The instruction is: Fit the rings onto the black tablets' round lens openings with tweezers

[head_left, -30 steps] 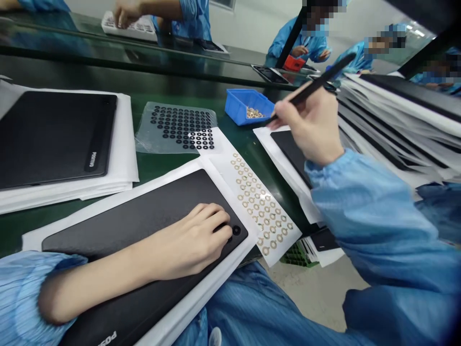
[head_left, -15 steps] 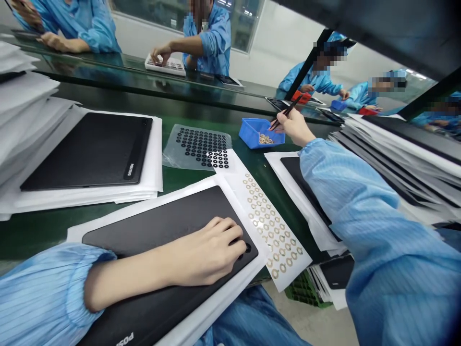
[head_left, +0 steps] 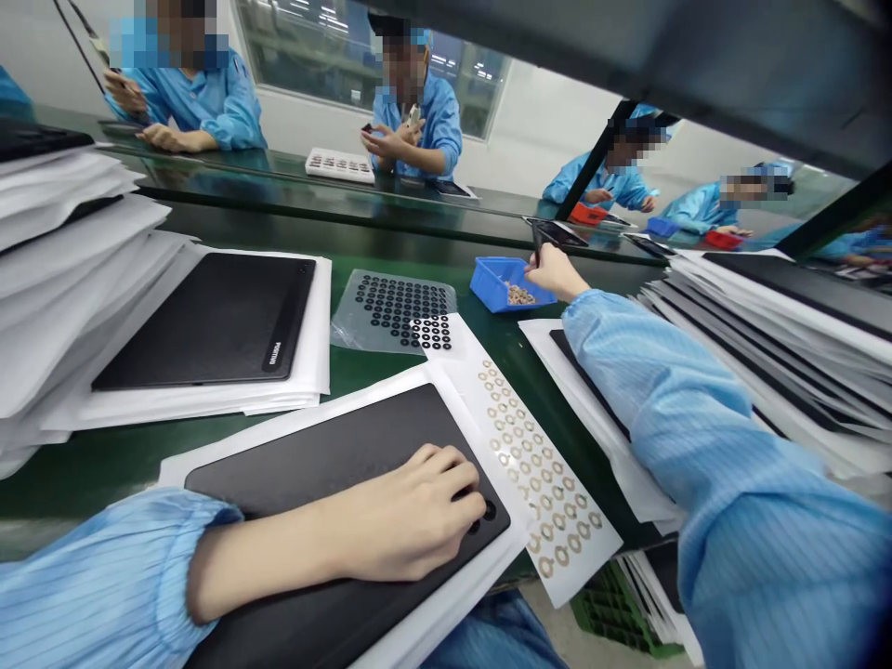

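Note:
My left hand (head_left: 418, 511) rests on the back of a black tablet cover (head_left: 334, 437) lying on white sheets. Its fingers are curled together beside the camera holes at the cover's right corner; the fingertips and whatever they may hold are hidden. Over the right side of a blue bin (head_left: 498, 284), my right hand (head_left: 556, 273) grips black tweezers (head_left: 537, 240). The tweezers' lower tips are hidden. Small tan rings (head_left: 519, 295) lie heaped in the bin. Between the hands is a white sheet with rows of tan ring stickers (head_left: 540, 465), its top end under a clear sheet of black rings (head_left: 400, 307).
Another black cover (head_left: 209, 321) lies on paper at left, beside a tall paper stack (head_left: 76, 214). More interleaved covers (head_left: 787, 344) are piled at right. A green crate (head_left: 617, 609) stands below the table edge. Co-workers in blue sit across the bench, near a white tray (head_left: 340, 165).
My view has tilted up slightly, so the bench appears lower. My right hand with the tweezers has turned and come lower over the bin. My left hand stays on the cover.

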